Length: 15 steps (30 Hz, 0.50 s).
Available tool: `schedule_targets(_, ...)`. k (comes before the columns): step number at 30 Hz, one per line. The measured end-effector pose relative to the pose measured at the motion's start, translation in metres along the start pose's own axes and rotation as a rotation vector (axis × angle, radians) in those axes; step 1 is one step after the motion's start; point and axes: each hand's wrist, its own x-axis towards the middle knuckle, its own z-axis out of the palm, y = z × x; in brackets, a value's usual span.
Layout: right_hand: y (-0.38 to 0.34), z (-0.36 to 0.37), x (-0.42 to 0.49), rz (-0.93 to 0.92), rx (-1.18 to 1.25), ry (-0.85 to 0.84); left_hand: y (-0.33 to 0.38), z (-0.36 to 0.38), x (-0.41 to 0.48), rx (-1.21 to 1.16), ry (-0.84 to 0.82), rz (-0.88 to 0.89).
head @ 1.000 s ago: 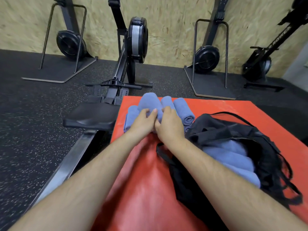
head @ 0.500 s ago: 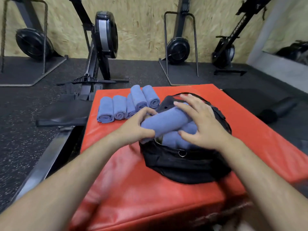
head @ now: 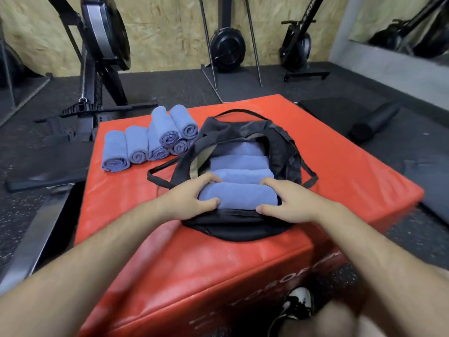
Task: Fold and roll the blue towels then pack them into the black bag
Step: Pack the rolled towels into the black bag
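The person leans over a red pad [head: 345, 166] with both bare arms stretched out to a black bag [head: 233, 227] that lies open near the pad's front edge. In the mouth of the bag, closest to the person, sits the front towel [head: 239, 197], a blue roll lying crosswise. The left hand [head: 187, 200] grips its left end, fingers curled over the top and thumb tucked against the near side. The right hand [head: 289, 203] grips the right end the same way, thumb low by the bag's front rim. Behind that roll, deeper in the bag, three more packed towels [head: 239, 176] lie side by side, each crosswise like the first, the farthest partly shaded by the bag's raised back wall. A black strap [head: 158, 177] trails off the bag's left side onto the pad, and another loops out on the right. On the far left part of the pad, just beside the bag, waits a group of rolled towels [head: 137, 144] with their spiral ends facing the person: four in a row on the pad, two more stacked on top at the right of that row. Past the pad a rowing machine [head: 102, 32] stands on the dark speckled floor [head: 24, 215], and a black foam roller [head: 374, 121] lies off to the right. Down at the bottom edge, beside the pad, a black and white shoe [head: 297, 305] shows.
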Motion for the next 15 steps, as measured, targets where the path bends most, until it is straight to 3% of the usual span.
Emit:
schedule_targets(6, 0.002, -0.007, 0.005, 0.049, -0.013, -0.056, -0.001, 0.001, 0.0, 0.026, -0.001, 0.118)
schedule_targets(12, 0.009, -0.011, 0.005, 0.103, 0.065, -0.091, 0.004, 0.004, 0.006, 0.413, -0.05, 0.123)
schedule_targets(15, 0.009, -0.008, 0.004, 0.111, 0.061, -0.07, 0.005, 0.006, 0.011, 0.436, -0.111, 0.065)
